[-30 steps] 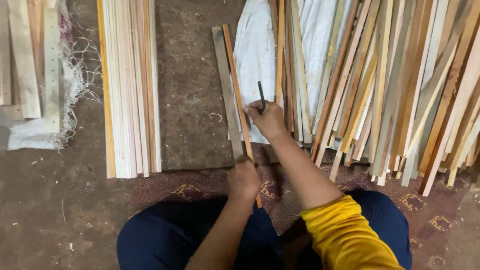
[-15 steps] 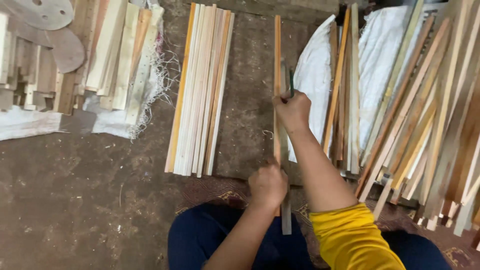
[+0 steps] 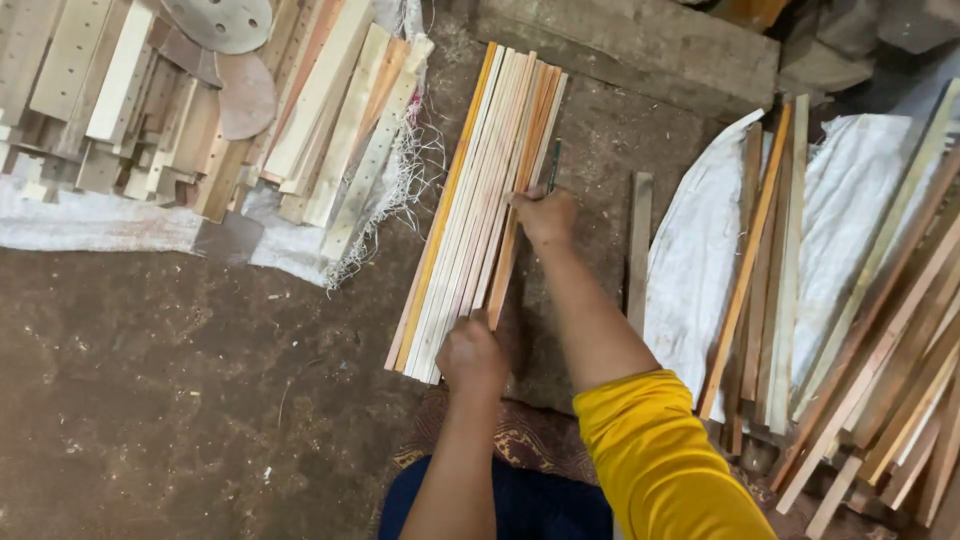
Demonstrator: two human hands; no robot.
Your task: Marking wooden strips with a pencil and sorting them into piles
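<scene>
A row of thin wooden strips (image 3: 470, 210) lies side by side on the dirt floor in front of me. My left hand (image 3: 472, 355) rests closed on the near end of the rightmost strip (image 3: 518, 190). My right hand (image 3: 545, 213) presses on the same strip farther up and holds a dark pencil (image 3: 553, 166) that points away from me. The strip lies against the right edge of the row.
A heap of wood offcuts and round discs (image 3: 210, 90) sits on white sacking at the upper left. A single grey slat (image 3: 638, 250) lies right of my arm. Many long strips (image 3: 850, 300) lie on a white sack at the right. A stone block (image 3: 640, 45) is ahead.
Both hands carried one strip from the right-hand pile leftward and laid it against the sorted row. The camera view swung left with them.
</scene>
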